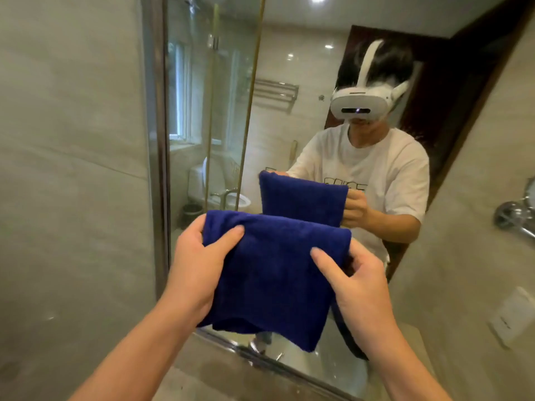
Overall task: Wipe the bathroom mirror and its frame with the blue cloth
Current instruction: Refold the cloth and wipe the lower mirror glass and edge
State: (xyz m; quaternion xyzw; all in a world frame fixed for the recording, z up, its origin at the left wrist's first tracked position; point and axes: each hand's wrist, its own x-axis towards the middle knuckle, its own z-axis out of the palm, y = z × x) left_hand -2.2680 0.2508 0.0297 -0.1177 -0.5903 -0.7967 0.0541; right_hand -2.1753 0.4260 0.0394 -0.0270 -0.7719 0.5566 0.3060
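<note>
The left hand [192,263] grips the left edge of a folded, deep-blue terry cloth [272,273], thumb on its near face, while the right hand [351,280] pinches the right edge between thumb and curled fingers. Held up between them, the cloth hangs just in front of the large wall mirror [289,111]. The mirror's thin metal frame [157,140] runs down the left side against grey stone-look wall tiles [72,169], and a chrome wall fitting [512,215] sits far right.

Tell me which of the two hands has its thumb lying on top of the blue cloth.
The left hand: its thumb lies across the blue cloth. The right hand shows a finger there.
</note>
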